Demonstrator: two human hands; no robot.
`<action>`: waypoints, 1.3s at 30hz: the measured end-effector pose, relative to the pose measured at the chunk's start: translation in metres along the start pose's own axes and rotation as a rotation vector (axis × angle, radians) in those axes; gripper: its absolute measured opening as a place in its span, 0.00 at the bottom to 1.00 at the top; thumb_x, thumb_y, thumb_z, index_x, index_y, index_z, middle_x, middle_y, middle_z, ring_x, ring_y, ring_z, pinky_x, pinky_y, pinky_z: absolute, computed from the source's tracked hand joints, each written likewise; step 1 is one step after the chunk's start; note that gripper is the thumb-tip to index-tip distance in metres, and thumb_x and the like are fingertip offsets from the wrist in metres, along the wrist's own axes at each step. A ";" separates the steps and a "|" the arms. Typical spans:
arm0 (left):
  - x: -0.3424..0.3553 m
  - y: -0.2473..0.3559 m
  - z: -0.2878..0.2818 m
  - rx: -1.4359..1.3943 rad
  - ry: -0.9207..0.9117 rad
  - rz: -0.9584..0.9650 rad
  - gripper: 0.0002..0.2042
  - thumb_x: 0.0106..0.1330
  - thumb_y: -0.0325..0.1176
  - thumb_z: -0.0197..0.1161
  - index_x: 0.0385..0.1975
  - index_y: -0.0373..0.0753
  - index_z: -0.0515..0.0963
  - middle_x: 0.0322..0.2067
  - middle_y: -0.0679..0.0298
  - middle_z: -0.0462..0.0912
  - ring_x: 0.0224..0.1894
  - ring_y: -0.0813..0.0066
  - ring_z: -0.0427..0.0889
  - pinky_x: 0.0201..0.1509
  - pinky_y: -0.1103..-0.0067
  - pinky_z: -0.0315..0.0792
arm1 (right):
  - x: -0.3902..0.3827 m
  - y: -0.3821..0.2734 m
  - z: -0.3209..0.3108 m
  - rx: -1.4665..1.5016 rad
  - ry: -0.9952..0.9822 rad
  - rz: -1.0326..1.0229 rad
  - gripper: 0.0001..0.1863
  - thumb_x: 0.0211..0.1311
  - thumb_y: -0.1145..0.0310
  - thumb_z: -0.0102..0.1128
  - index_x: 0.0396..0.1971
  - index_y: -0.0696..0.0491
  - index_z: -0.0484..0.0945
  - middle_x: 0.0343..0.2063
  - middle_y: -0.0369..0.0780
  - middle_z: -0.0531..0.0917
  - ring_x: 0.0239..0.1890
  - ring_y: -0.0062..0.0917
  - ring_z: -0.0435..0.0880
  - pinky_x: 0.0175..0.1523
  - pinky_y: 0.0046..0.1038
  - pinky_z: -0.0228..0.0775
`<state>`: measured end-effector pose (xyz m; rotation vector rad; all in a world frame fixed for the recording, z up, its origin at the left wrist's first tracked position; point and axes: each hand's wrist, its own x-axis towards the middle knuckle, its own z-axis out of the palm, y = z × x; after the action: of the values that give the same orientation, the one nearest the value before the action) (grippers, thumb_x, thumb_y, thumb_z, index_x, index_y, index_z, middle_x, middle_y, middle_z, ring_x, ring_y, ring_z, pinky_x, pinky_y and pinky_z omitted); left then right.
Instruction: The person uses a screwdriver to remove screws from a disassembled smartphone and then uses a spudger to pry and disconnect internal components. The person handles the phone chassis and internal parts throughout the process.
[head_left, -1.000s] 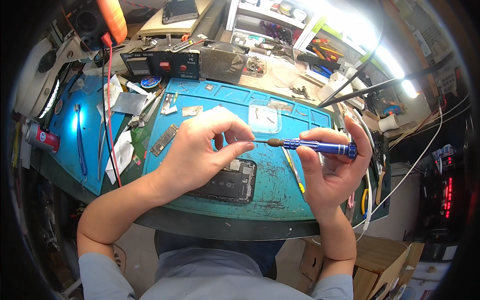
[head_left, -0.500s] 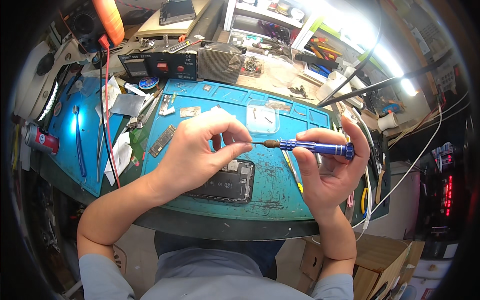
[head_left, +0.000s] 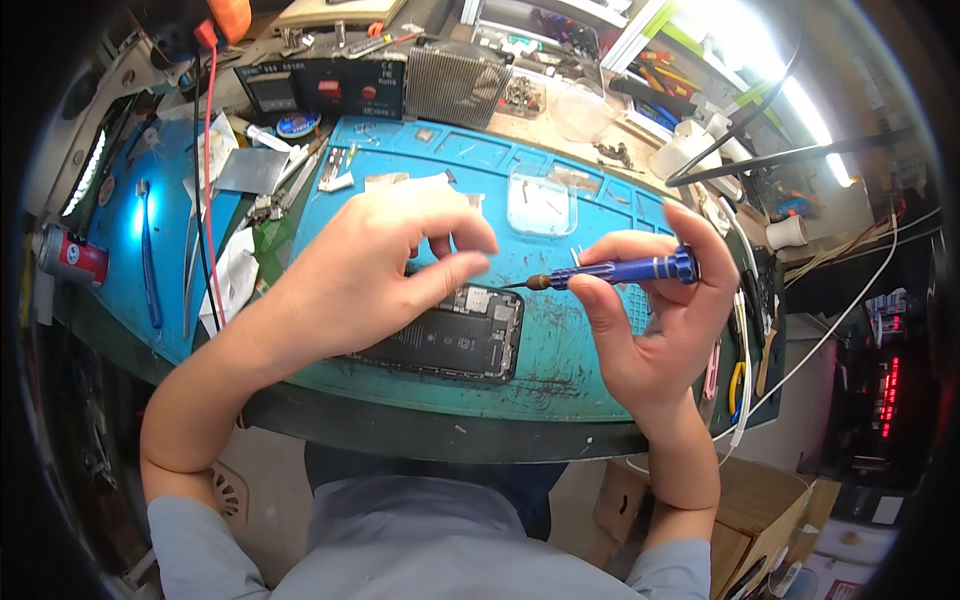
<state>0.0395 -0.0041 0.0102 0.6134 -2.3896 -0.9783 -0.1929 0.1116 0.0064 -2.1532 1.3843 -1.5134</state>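
My right hand (head_left: 665, 335) grips a blue screwdriver (head_left: 625, 270) with a dark bit holder, held almost level, its thin tip pointing left and slightly down over an opened phone (head_left: 440, 345). My left hand (head_left: 385, 265) is just left of that tip and above the phone, thumb and forefinger apart with nothing visible between them. The phone, its battery and inner parts exposed, lies on a blue silicone mat (head_left: 550, 400) and is partly hidden by the left hand. A clear plastic box (head_left: 540, 205) with small pieces sits behind the hands.
A black powered box (head_left: 295, 90) and a metal heatsink (head_left: 450, 90) line the back. Cables (head_left: 208, 180) hang at left beside a can (head_left: 75, 255) and a blue brush (head_left: 150, 270). Black arms (head_left: 790, 155), white cables (head_left: 745, 400) and pliers (head_left: 738, 390) crowd the right.
My left thumb and forefinger have parted from the screwdriver tip, which now sits lower on the left, over the phone. The whole view has shifted, with the back of the bench higher in frame.
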 end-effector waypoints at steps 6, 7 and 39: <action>-0.010 -0.019 0.011 0.036 -0.061 0.235 0.06 0.63 0.27 0.73 0.37 0.36 0.84 0.35 0.60 0.83 0.39 0.60 0.83 0.42 0.69 0.77 | 0.020 -0.009 0.011 -0.134 -0.201 -0.125 0.39 0.66 0.75 0.73 0.71 0.67 0.60 0.65 0.52 0.74 0.43 0.27 0.88 0.45 0.26 0.85; -0.011 -0.019 0.011 0.028 -0.058 0.223 0.06 0.63 0.27 0.73 0.37 0.36 0.84 0.35 0.60 0.83 0.39 0.59 0.83 0.42 0.69 0.77 | 0.023 -0.010 0.014 -0.130 -0.209 -0.136 0.39 0.67 0.75 0.72 0.71 0.67 0.60 0.66 0.52 0.73 0.43 0.27 0.88 0.44 0.25 0.85; -0.015 -0.025 0.014 0.073 -0.063 0.183 0.09 0.59 0.24 0.72 0.38 0.34 0.81 0.35 0.59 0.82 0.39 0.56 0.83 0.42 0.66 0.78 | 0.026 -0.007 0.034 -0.210 -0.198 -0.125 0.37 0.63 0.75 0.75 0.69 0.66 0.66 0.66 0.49 0.77 0.41 0.24 0.90 0.41 0.25 0.86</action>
<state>0.0484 -0.0046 -0.0204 0.3858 -2.4945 -0.8466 -0.1600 0.0843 0.0113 -2.4807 1.4197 -1.1981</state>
